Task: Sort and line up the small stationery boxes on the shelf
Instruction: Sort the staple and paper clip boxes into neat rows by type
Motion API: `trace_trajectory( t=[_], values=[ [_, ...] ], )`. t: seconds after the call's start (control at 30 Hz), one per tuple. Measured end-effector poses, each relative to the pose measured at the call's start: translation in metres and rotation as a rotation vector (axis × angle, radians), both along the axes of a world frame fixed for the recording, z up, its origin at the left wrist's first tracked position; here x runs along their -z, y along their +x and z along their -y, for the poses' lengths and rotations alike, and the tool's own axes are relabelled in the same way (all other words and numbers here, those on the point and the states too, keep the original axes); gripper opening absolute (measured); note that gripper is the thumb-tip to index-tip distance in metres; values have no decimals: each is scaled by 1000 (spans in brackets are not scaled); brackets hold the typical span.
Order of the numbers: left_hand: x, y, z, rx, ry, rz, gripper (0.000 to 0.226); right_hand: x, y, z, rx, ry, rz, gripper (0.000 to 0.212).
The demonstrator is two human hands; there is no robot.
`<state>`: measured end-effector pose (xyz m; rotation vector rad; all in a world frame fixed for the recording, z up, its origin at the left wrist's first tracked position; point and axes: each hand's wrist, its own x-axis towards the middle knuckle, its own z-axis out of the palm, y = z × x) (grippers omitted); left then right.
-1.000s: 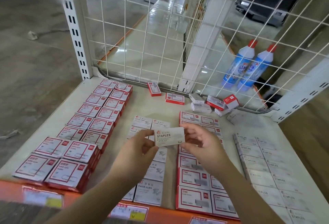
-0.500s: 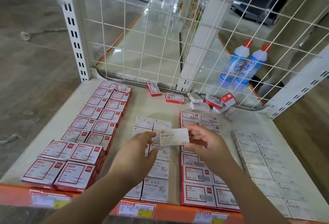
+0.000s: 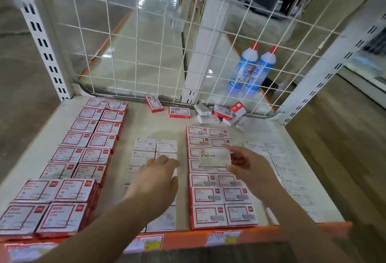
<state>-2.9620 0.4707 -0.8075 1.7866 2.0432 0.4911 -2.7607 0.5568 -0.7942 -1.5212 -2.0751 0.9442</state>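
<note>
My right hand (image 3: 245, 163) pinches a white staples box (image 3: 215, 158) by its right end, thumb below and fingers above, holding it flat in the air over the red-framed box column (image 3: 217, 181) that runs front to back in the middle-right of the shelf (image 3: 156, 124). Its printed face, reading STAPLES, is turned up toward me. My left hand (image 3: 155, 181) holds nothing; its fingers are stretched loosely forward, palm down, above the column of white paper clip boxes (image 3: 155, 146) just left of centre, and I cannot tell whether it touches them. At the far left stands a double row of red paper clip boxes (image 3: 83, 154), stacked higher toward the front edge. At the far right lies a pale row of white staples boxes (image 3: 290, 179), too blurred to read fully. Along the back, near the wire mesh panel (image 3: 146, 43), a few loose boxes (image 3: 217, 113) lie scattered and tilted, some touching. Behind the mesh stand two blue bottles (image 3: 251, 70) with red caps. Price tags (image 3: 222, 237) line the orange shelf lip.
</note>
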Motion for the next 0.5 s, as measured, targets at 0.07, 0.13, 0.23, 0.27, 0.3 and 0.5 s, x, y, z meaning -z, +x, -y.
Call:
trace_trajectory(
  t=[0.07,0.13,0.23,0.27,0.3,0.5],
  values=[
    [-3,13,-8,24,1,-15,37,-1,14,-8,9,13,1,41],
    [-5,26,-17,47,-14,-54,36,-1,30,-20,36,28,-9,41],
    [-6,45,-31,84,-67,-157,38,5,56,-39,76,57,-20,40],
    [-6,51,-36,108,-83,-206,39,6,65,-45,85,60,-36,39],
    [-7,56,-42,140,-96,-259,39,8,74,-51,96,53,-61,38],
    [-14,95,-74,255,-182,-442,38,18,115,-99,129,-53,-163,40]
  ],
)
